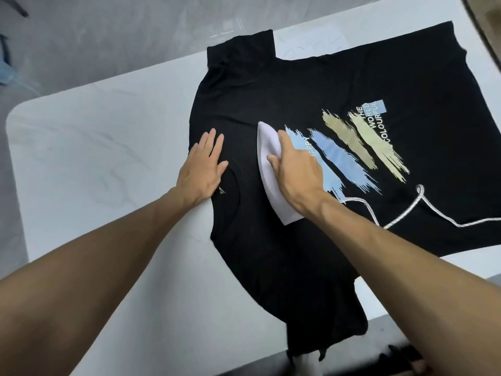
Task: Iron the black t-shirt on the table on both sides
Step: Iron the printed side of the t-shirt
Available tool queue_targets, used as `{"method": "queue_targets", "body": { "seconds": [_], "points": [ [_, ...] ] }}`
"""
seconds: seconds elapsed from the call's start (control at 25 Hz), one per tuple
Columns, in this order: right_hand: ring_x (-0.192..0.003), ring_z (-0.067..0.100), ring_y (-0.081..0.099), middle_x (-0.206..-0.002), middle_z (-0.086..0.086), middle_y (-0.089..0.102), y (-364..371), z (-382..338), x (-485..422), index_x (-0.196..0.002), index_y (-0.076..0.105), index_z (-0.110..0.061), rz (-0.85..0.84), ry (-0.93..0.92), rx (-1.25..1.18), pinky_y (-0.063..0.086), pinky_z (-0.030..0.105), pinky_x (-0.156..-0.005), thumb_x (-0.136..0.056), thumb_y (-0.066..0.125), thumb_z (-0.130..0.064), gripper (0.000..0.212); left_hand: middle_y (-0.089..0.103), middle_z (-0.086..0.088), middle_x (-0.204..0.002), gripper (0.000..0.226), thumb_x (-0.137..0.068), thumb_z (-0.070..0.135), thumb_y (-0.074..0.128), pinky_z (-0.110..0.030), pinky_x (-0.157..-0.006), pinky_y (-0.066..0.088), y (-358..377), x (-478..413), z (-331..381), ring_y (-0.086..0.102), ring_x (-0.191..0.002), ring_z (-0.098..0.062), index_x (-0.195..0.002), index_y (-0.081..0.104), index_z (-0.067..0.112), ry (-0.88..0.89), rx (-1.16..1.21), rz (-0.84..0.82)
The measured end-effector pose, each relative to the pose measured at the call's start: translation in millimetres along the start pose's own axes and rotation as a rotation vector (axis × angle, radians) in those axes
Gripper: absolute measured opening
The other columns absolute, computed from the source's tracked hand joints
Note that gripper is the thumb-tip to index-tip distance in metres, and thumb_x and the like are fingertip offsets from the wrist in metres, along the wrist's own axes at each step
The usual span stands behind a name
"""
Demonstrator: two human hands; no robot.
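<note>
The step in hand looks like ironing the printed side: the black t-shirt (pixel 271 90) lies spread flat, print up, on the white table (pixel 95 147), its near sleeve hanging over the table's near edge. The right hand (pixel 295 169) has its grip clamped on the white iron (pixel 268 142), which sits on the chest just beside the print (pixel 366 142). The left hand (pixel 202 166) has its grip apart, straight fingers pressing the cloth flat by the collar. The next move likely calls for steady strokes across the remaining front, minding the print and the cord (pixel 420 189) lying on the shirt; the flip seems not yet done. Count: one t-shirt, one iron, one cord, two hands.
</note>
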State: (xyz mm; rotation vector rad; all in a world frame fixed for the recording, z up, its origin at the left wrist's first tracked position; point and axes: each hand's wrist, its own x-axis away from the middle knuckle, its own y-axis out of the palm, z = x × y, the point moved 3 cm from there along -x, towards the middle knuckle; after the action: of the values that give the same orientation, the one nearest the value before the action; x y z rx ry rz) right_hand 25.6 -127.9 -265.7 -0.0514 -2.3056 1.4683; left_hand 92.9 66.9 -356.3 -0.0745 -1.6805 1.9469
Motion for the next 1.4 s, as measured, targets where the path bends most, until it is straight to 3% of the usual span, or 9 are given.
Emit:
{"method": "queue_targets", "body": {
  "seconds": [0.16,0.32,0.44,0.52,0.64,0.8,1.08,1.24,1.4],
  "points": [
    [-0.077,0.038,0.057,-0.087,0.014,0.065,11.6,6.2,18.2,-0.140,0.030,-0.028,-0.069,-0.145,0.095,0.036,0.038,-0.065,-0.100,0.038,-0.037,0.042,0.002,-0.008,-0.165,0.060,-0.105,0.031,0.033,-0.038,-0.123,0.009,-1.3,-3.9,-3.8,0.002,-0.152,-0.024,-0.157,0.008,0.013,0.028,0.013,-0.018],
    [-0.088,0.035,0.062,-0.098,0.006,0.067,8.2,25.1,64.5,-0.144,0.027,-0.038,-0.240,-0.270,0.143,0.041,0.038,-0.070,-0.100,0.038,-0.040,0.045,0.003,-0.007,-0.165,0.059,-0.105,0.027,0.035,-0.038,-0.123,0.010,-7.2,-5.1,-4.8,0.003,-0.152,-0.024,-0.157,0.010,0.014,0.047,0.054,-0.061],
    [-0.088,0.034,0.062,-0.100,0.004,0.066,-0.6,38.7,80.2,-0.143,0.028,-0.037,-0.259,-0.273,0.158,0.041,0.037,-0.069,-0.100,0.038,-0.040,0.045,0.025,-0.009,-0.160,0.050,-0.103,0.022,0.040,-0.040,-0.118,0.024,-24.1,-8.8,-2.4,0.026,-0.146,-0.028,-0.151,0.033,0.011,0.036,0.063,0.038],
    [-0.082,0.037,0.060,-0.093,0.008,0.065,-5.3,34.6,69.0,-0.140,0.030,-0.032,-0.166,-0.235,0.110,0.042,0.039,-0.067,-0.099,0.040,-0.035,0.043,0.032,-0.010,-0.156,0.047,-0.102,0.025,0.042,-0.041,-0.115,0.027,-33.3,-21.2,8.2,0.033,-0.141,-0.031,-0.147,0.039,0.012,0.106,-0.035,0.121],
    [-0.074,0.037,0.051,-0.086,0.012,0.062,-0.1,15.9,29.4,-0.141,0.028,-0.028,-0.034,-0.112,0.059,0.035,0.037,-0.064,-0.100,0.039,-0.030,0.043,0.012,-0.008,-0.164,0.055,-0.105,0.037,0.029,-0.042,-0.121,0.016,-31.6,-56.0,29.9,0.012,-0.150,-0.028,-0.156,0.016,0.019,0.306,-0.172,-0.048],
    [-0.071,0.037,0.052,-0.086,0.016,0.064,10.8,11.2,16.3,-0.140,0.030,-0.026,-0.059,-0.104,0.117,0.037,0.038,-0.063,-0.100,0.038,-0.032,0.041,-0.007,-0.006,-0.165,0.057,-0.106,0.037,0.022,-0.043,-0.122,0.009,-25.6,-83.5,30.0,-0.005,-0.152,-0.027,-0.157,-0.001,0.024,0.331,-0.258,-0.226],
    [-0.089,0.036,0.063,-0.102,0.005,0.064,24.5,20.9,90.7,-0.149,0.014,-0.041,-0.325,-0.331,0.228,0.036,0.038,-0.066,-0.101,0.031,-0.043,0.051,-0.002,-0.004,-0.165,0.058,-0.105,0.012,0.030,-0.044,-0.122,0.010,-39.4,-82.3,23.6,-0.002,-0.152,-0.027,-0.157,0.007,0.026,0.400,-0.126,-0.248],
    [-0.086,0.035,0.062,-0.104,0.003,0.062,27.7,22.8,119.2,-0.148,0.013,-0.044,-0.483,-0.462,0.233,0.041,0.038,-0.069,-0.101,0.030,-0.043,0.050,-0.002,-0.006,-0.165,0.059,-0.105,0.012,0.029,-0.043,-0.122,0.011,-39.2,-80.7,28.0,-0.001,-0.152,-0.028,-0.157,0.005,0.025,0.364,-0.188,-0.248],
    [-0.089,0.037,0.062,-0.102,0.004,0.065,14.8,24.7,103.1,-0.146,0.019,-0.045,-0.347,-0.344,0.149,0.036,0.037,-0.066,-0.099,0.037,-0.041,0.051,0.009,-0.009,-0.164,0.057,-0.105,0.016,0.033,-0.041,-0.121,0.014,-46.8,-74.6,36.0,0.011,-0.150,-0.029,-0.157,0.011,0.023,0.380,-0.262,-0.139]
  ]
}}
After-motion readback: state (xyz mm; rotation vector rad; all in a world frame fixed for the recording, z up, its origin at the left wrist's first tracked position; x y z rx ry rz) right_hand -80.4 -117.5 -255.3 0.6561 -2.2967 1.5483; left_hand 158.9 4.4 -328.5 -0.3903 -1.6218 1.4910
